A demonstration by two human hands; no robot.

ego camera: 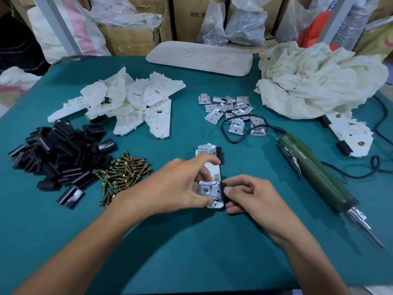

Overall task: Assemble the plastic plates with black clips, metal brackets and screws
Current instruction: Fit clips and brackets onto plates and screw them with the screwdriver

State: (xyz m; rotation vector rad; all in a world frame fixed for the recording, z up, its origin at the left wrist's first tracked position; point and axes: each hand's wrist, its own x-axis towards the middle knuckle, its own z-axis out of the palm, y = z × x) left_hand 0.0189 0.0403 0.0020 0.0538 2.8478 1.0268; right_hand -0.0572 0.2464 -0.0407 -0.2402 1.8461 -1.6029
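Observation:
A white plastic plate [213, 169] lies on the green table in front of me, with a metal bracket [205, 150] and a black clip [219, 153] at its far end. My left hand [178, 186] grips the plate's near end, where a second metal bracket [207, 189] sits. My right hand [253, 194] pinches a black clip [223, 191] against that bracket's right side. Loose white plates [127, 101] are piled at the back left, black clips [59, 154] at the left, gold screws [123, 173] beside them, and metal brackets [231, 111] at the back centre.
A green electric screwdriver [314, 173] with a black cord lies at the right. Behind it a finished plate assembly [348, 133] rests beside a crumpled cream cloth [314, 79]. A beige pad [200, 58] lies at the table's far edge, with boxes and bags beyond.

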